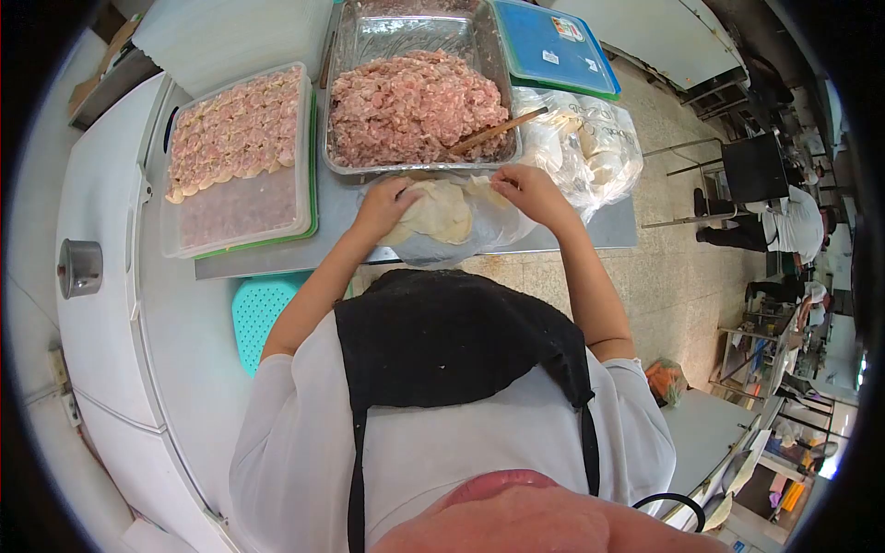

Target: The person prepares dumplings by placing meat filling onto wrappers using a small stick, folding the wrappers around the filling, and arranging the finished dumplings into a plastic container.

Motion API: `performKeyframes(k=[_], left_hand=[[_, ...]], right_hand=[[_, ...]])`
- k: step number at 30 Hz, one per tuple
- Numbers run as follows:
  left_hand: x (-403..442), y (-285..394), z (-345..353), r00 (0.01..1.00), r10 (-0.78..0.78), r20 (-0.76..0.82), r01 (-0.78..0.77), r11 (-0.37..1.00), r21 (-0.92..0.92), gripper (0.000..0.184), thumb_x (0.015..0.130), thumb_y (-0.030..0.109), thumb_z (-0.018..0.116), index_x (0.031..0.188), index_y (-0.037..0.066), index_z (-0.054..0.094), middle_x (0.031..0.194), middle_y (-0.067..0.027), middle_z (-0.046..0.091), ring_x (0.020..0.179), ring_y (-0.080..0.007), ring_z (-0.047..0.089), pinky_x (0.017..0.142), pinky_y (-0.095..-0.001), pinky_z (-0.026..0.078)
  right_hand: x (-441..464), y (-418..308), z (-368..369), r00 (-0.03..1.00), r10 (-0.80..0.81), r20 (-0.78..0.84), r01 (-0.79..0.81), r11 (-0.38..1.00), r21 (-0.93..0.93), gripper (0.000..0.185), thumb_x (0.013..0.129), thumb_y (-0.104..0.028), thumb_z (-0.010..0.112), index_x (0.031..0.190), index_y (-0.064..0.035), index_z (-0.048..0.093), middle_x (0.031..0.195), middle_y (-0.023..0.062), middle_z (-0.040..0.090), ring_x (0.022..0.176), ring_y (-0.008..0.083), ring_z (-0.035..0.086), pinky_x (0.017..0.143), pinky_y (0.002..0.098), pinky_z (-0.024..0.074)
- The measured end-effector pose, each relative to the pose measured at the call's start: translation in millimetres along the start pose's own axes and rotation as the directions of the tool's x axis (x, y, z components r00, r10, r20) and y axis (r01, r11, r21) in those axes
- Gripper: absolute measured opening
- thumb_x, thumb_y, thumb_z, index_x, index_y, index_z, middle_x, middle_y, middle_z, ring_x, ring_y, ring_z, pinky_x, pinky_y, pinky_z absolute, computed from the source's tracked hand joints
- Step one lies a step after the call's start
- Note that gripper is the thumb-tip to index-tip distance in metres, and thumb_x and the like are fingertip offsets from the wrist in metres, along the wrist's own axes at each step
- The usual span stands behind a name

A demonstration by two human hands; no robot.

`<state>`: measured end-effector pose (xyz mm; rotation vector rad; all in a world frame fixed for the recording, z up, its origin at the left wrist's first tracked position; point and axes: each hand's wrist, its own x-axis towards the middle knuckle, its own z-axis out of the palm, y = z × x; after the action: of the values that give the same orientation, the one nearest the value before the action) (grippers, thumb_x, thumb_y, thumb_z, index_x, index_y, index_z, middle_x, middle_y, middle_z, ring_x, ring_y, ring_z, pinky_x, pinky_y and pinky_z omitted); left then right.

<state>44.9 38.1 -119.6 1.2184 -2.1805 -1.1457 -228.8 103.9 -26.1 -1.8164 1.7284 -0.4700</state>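
Observation:
Pale, thin dough wrappers (441,214) lie on a clear plastic bag at the table's front edge. My left hand (383,208) curls its fingers and thumb over their left side. My right hand (533,194) pinches a small pale flap of dough (482,188) at their right. Just beyond my hands stands a metal pan (422,170) heaped with ground meat (415,103). A flat wooden stick (498,129) leans in the meat at the pan's right side.
At left, a plastic tray (241,221) bears rows of filled dumplings (235,129). A clear bag of pale dough pieces (599,152) lies to the right, before a blue-lidded container (558,51). A turquoise perforated stool (263,318) stands below. Another person (797,226) is far right.

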Motion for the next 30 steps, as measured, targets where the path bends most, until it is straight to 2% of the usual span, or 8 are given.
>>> performKeyframes(k=[7,10,12,19,22,24,26,30], left_hand=[[-14.2,35.2,-14.2,0.999,-0.019,0.051,0.024,0.995,-0.098,0.039,0.091,0.03,0.058,0.122,0.006,0.058,0.11,-0.0135,0.066,0.105,-0.0258,0.061,0.092,-0.0326,0.044],[-12.7,46.3,-8.5,0.966,0.253,-0.044,-0.256,0.938,-0.232,0.04,0.094,0.027,0.055,0.127,0.005,0.054,0.114,-0.0121,0.063,0.104,-0.0226,0.061,0.091,-0.0329,0.047],[-14.9,58.0,-8.0,0.968,0.051,0.244,0.192,0.47,-0.862,0.033,0.095,0.021,0.055,0.123,0.003,0.053,0.114,-0.0096,0.061,0.101,-0.0193,0.061,0.088,-0.0329,0.05],[-21.7,58.1,-30.4,0.998,0.003,0.057,0.053,0.288,-0.956,0.013,0.089,0.01,0.063,0.093,0.008,0.051,0.097,-0.0043,0.06,0.093,-0.0153,0.061,0.084,-0.0319,0.051],[-20.4,60.5,-48.3,0.998,-0.051,0.031,0.044,0.285,-0.958,0.015,0.085,0.01,0.067,0.086,0.008,0.052,0.088,0.0001,0.058,0.088,-0.0116,0.059,0.078,-0.0273,0.049],[-12.5,47.6,-58.9,0.96,0.057,-0.274,-0.221,0.756,-0.616,0.014,0.084,0.009,0.065,0.084,0.006,0.051,0.083,-0.0027,0.057,0.087,-0.0147,0.061,0.076,-0.0304,0.048],[-16.2,68.4,-54.7,0.933,0.168,-0.319,-0.285,0.885,-0.368,0.012,0.085,0.01,0.063,0.085,0.005,0.052,0.083,-0.0063,0.058,0.086,-0.0185,0.061,0.076,-0.0324,0.048],[-5.7,33.0,-11.6,0.913,0.401,-0.079,-0.378,0.901,0.211,0.009,0.087,0.008,0.056,0.094,0.003,0.057,0.091,-0.0146,0.061,0.088,-0.0295,0.061,0.078,-0.0366,0.047]], right_hand=[[-2.2,-15.6,-7.5,0.999,-0.015,0.043,-0.002,0.934,0.358,0.019,0.088,-0.022,0.063,0.085,-0.0033,0.065,0.076,0.0006,0.061,0.068,0.0096,0.054,0.063,0.0277,0.0444],[2.8,-31.0,0.1,0.982,-0.086,0.166,-0.034,0.791,0.611,0.014,0.089,-0.021,0.063,0.088,-0.0064,0.065,0.079,-0.0028,0.06,0.072,0.0067,0.054,0.064,0.0245,0.0446],[7.0,-38.0,7.6,0.982,-0.128,0.142,-0.025,0.65,0.76,0.01,0.089,-0.017,0.064,0.094,-0.0078,0.063,0.083,-0.0039,0.06,0.075,0.0058,0.055,0.066,0.022,0.0448],[13.6,-39.3,17.3,0.991,-0.101,0.084,-0.027,0.466,0.884,0.016,0.086,-0.01,0.067,0.099,-0.0073,0.059,0.087,-0.0033,0.06,0.077,0.0062,0.056,0.067,0.0228,0.0459],[19.3,-29.8,0.6,0.976,-0.182,0.116,0.021,0.618,0.785,0.019,0.084,-0.01,0.069,0.1,-0.0077,0.06,0.087,-0.0002,0.06,0.077,0.0093,0.057,0.068,0.0239,0.0463],[32.3,-14.9,-20.0,0.937,-0.297,-0.181,0.313,0.948,0.064,0.024,0.079,-0.011,0.07,0.101,-0.0088,0.061,0.09,0.0054,0.061,0.083,0.0174,0.06,0.071,0.0295,0.0478],[51.6,8.6,-42.2,0.811,-0.513,-0.281,0.333,0.8,-0.499,0.029,0.075,-0.015,0.071,0.102,-0.0097,0.063,0.094,0.0101,0.061,0.092,0.0255,0.06,0.076,0.0374,0.0479],[75.1,40.0,-61.0,0.796,-0.566,-0.215,0.198,0.578,-0.792,0.033,0.073,-0.023,0.072,0.102,-0.0107,0.062,0.094,0.0102,0.063,0.094,0.027,0.06,0.079,0.0416,0.0465]])
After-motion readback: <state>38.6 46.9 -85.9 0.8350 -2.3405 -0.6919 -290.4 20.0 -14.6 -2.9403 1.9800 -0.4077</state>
